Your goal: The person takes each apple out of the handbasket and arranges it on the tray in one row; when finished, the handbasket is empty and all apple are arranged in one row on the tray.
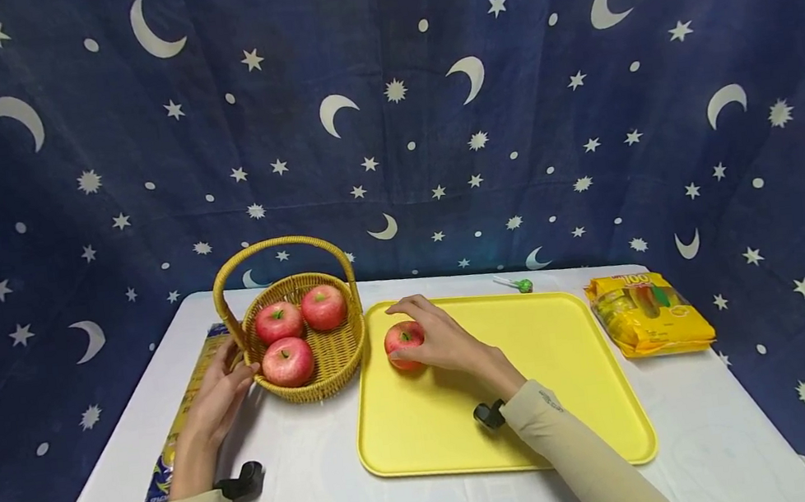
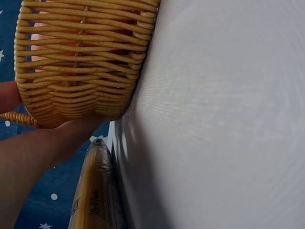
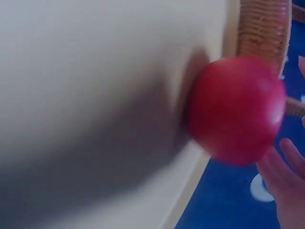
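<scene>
A yellow wicker basket (image 1: 341, 359) with a tall handle stands on the left of the table and holds three red apples (image 1: 288, 362). At its left side my left hand (image 1: 212, 401) holds the rim, thumb near the closest apple; the left wrist view shows the fingers against the woven wall (image 2: 81, 71). My right hand (image 1: 450, 341) grips another red apple (image 1: 403, 342) by its sides, at the left end of a yellow tray (image 1: 522, 386). In the right wrist view this apple (image 3: 236, 112) partly hides the fingers. Whether it touches the tray I cannot tell.
A long pack of pasta (image 1: 172, 451) lies left of the basket, partly behind my left forearm. Behind the tray is a green lollipop (image 1: 523, 285). To the tray's right sits a yellow packet (image 1: 652, 318). A blue cloth with moons and stars (image 1: 392, 161) hangs behind the table.
</scene>
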Tool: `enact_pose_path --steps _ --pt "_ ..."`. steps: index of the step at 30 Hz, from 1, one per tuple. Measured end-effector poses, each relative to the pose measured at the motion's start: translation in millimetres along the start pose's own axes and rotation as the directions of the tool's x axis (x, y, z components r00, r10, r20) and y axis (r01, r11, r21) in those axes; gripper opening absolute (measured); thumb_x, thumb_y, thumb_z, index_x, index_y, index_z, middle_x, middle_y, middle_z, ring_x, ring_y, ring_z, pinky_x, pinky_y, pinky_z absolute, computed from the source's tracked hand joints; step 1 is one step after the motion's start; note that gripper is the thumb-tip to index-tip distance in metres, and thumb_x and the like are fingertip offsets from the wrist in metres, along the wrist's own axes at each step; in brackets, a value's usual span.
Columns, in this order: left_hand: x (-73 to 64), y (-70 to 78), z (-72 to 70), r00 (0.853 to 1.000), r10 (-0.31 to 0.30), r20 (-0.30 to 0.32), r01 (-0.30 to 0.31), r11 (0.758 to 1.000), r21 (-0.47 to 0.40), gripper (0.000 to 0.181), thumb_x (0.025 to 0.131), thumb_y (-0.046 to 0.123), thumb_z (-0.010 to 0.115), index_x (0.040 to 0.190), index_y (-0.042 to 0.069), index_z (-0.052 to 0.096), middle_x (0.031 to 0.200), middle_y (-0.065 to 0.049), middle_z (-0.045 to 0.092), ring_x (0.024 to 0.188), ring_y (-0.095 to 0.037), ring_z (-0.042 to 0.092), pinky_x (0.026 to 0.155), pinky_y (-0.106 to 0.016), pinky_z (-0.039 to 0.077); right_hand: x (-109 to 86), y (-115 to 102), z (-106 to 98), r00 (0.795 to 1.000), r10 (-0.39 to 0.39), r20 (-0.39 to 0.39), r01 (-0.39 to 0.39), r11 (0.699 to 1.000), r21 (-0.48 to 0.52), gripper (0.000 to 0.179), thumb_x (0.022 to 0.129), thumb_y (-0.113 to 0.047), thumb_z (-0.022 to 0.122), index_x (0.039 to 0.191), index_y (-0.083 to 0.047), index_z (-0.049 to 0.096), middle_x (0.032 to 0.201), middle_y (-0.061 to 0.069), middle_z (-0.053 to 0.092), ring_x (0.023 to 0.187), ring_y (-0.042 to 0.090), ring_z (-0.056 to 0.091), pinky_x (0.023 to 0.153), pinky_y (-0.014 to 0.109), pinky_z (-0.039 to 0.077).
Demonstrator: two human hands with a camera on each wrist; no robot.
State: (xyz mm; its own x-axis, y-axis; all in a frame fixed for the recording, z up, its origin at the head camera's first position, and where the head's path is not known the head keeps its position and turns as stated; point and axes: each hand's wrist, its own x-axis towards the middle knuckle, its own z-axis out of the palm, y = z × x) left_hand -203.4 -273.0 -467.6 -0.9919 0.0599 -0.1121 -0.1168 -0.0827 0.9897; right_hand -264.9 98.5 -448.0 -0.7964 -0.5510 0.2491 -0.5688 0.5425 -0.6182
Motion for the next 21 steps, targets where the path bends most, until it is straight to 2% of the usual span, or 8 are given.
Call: enact_pose_path --steps 3,5,8,10,12,21 --pt "-0.2 -0.6 -0.9 1.0 -0.012 -0.014 0.012 1.0 0.006 0.083 0.102 -0.001 0.046 0.166 0.01 -0.006 0.173 -0.016 -0.001 0.156 -0.035 0.013 0.113 -0.02 0.038 8.9 -11 4 0.999 -0.044 -0.009 0.044 0.999 0.018 0.062 0.083 -0.033 0.087 0.136 -0.015 0.061 0.137 0.004 0.056 0.126 0.025 0.056 0.11 0.046 0.049" --pt "-0.2 -0.5 -0.7 0.999 -0.021 -0.026 0.022 1.0 0.013 0.082 0.103 0.0 0.046 0.166 0.011 -0.005 0.173 -0.015 0.0 0.156 -0.034 0.016 0.115 -0.021 0.037 15.4 -18 8 0.998 -0.062 -0.005 0.062 0.997 0.037 0.062 0.083 -0.032 0.087 0.137 -0.014 0.062 0.138 0.004 0.057 0.125 0.024 0.056 0.108 0.044 0.05" --pt "0.7 1.0 0.1 0.999 -0.024 -0.041 0.024 1.0 0.016 0.081 0.103 0.0 0.045 0.166 0.011 -0.004 0.173 -0.015 0.002 0.153 -0.032 0.02 0.11 -0.018 0.04 26.0 -28 16 0.998 -0.065 0.012 0.064 0.993 0.099 0.062 0.084 -0.029 0.087 0.138 -0.013 0.06 0.139 0.006 0.057 0.126 0.027 0.058 0.106 0.045 0.051" --pt "1.4 1.9 0.5 0.999 -0.018 -0.049 0.019 1.0 0.014 0.081 0.103 -0.001 0.046 0.166 0.01 -0.003 0.173 -0.015 0.003 0.151 -0.031 0.022 0.098 -0.01 0.043 33.2 -34 22 0.998 -0.063 0.021 0.059 0.989 0.135 0.063 0.085 -0.027 0.086 0.139 -0.012 0.059 0.138 0.009 0.057 0.125 0.032 0.059 0.106 0.047 0.051" --pt "1.6 2.0 0.5 0.998 -0.013 -0.056 0.014 1.0 0.012 0.081 0.102 -0.001 0.046 0.166 0.01 -0.002 0.172 -0.016 0.005 0.15 -0.029 0.023 0.095 -0.008 0.044 40.1 -41 28 0.998 -0.061 0.031 0.055 0.985 0.162 0.063 0.085 -0.026 0.086 0.14 -0.012 0.059 0.136 0.01 0.058 0.124 0.036 0.06 0.106 0.049 0.051" --pt "0.7 -1.0 -1.0 0.995 -0.03 -0.096 0.032 0.999 0.014 0.081 0.101 -0.001 0.048 0.166 0.009 0.0 0.172 -0.017 0.008 0.15 -0.03 0.024 0.093 -0.008 0.045 70.7 -65 60 0.989 -0.068 0.132 0.047 0.987 0.157 0.068 0.086 -0.033 0.085 0.143 -0.011 0.057 0.141 0.011 0.06 0.126 0.029 0.062 0.107 0.034 0.05"
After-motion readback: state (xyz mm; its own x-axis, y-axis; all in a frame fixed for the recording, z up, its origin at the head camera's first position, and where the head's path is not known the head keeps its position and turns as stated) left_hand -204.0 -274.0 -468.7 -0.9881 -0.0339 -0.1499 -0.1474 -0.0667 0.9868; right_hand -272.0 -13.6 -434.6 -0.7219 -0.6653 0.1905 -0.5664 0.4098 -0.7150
